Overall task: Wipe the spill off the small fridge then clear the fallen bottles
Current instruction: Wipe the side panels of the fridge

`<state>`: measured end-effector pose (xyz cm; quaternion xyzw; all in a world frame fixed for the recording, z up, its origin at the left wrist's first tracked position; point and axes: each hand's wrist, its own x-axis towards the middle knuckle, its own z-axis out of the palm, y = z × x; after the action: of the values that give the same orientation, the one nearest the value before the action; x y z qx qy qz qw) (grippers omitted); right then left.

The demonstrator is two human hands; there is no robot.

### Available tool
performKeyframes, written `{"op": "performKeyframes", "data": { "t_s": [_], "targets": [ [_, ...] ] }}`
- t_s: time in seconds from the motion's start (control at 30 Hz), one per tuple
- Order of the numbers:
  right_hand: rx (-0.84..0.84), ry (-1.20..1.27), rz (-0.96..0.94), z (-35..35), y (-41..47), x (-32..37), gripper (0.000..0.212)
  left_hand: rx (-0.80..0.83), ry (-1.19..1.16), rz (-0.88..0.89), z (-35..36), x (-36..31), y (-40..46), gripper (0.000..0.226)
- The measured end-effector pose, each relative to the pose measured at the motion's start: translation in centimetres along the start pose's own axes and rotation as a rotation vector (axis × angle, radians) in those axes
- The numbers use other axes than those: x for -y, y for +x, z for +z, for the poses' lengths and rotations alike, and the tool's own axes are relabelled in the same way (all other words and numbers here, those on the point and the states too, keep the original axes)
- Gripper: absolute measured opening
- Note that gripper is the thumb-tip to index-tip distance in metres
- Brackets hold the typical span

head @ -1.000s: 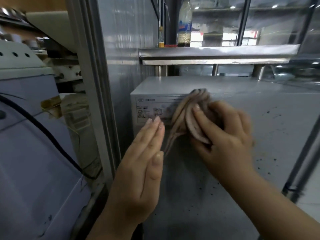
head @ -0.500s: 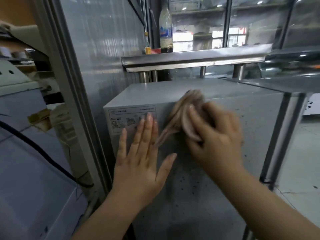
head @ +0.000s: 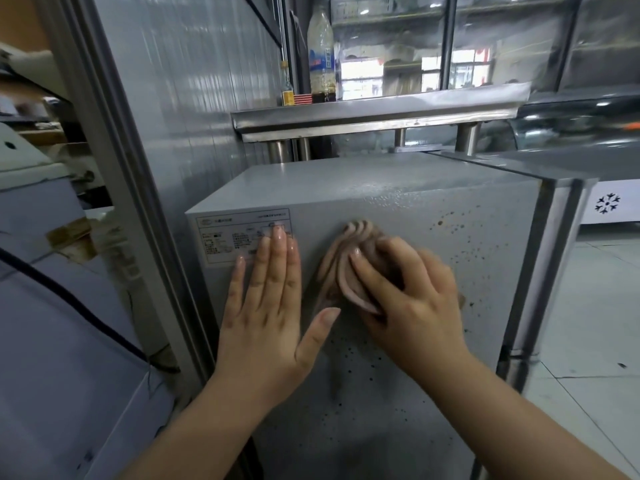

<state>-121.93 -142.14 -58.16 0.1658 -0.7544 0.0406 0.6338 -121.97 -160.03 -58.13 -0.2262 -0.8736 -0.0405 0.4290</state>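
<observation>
Grey painted metal fills the view: the side panel of the small fridge [head: 398, 216], speckled with dark brown droplets. Left of the grip, the left hand [head: 266, 303] lies flat and open against the panel, holding nothing, its fingertips [head: 278, 235] overlapping the white rating label [head: 235, 237]. A second ago that hand stood edge-on with the fingers together; it has since spread and pressed down, which I read as bracing the fridge while the other hand scrubs. Just right of it, the right hand [head: 405, 292] is closed around a bunched pinkish-brown cloth [head: 349, 268], pressing it to the panel — the blur on the knuckles suggests a stroke in progress. The cloth now sits lower on the panel than it did a moment ago, when it was up near the top edge.

Right of the grip and below it, splatter [head: 457, 233] still dots the metal, so the wiping looks well short of done. No fallen bottles show here; the one bottle [head: 321, 53] in view stands upright on the steel shelf [head: 381, 112] above and behind the grip. Farther right, a white unit with a snowflake mark [head: 607, 203] sits on a pale tiled floor [head: 595, 306] — open room on that side.
</observation>
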Motion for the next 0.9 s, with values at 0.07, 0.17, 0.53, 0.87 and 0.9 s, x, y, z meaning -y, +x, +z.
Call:
{"op": "performKeyframes", "data": {
  "t_s": [0.07, 0.17, 0.53, 0.87, 0.9],
  "targets": [
    [0.035, -0.028, 0.010, -1.1, -1.5, -1.4, 0.041, 0.023, -0.059, 0.019, -0.6, 0.0, 0.0, 0.071],
    [-0.028, -0.073, 0.244, -3.4, -0.8, -4.4, 0.045, 0.046, -0.172, 0.118, -2.0, -0.5, 0.4, 0.077],
    [-0.052, -0.158, 0.319, -3.2, -2.9, -4.9, 0.044, 0.019, 0.072, 0.468, -0.2, -1.6, 4.9, 0.081],
    [0.090, -0.086, 0.207, -3.4, -2.3, -2.9, 0.044, 0.036, 0.037, 0.443, -0.9, -2.1, 4.7, 0.078],
    [0.070, -0.103, 0.268, -4.0, -2.2, -3.8, 0.044, 0.046, 0.040, 0.443, -1.1, -2.1, 4.8, 0.078]
  ]
}}
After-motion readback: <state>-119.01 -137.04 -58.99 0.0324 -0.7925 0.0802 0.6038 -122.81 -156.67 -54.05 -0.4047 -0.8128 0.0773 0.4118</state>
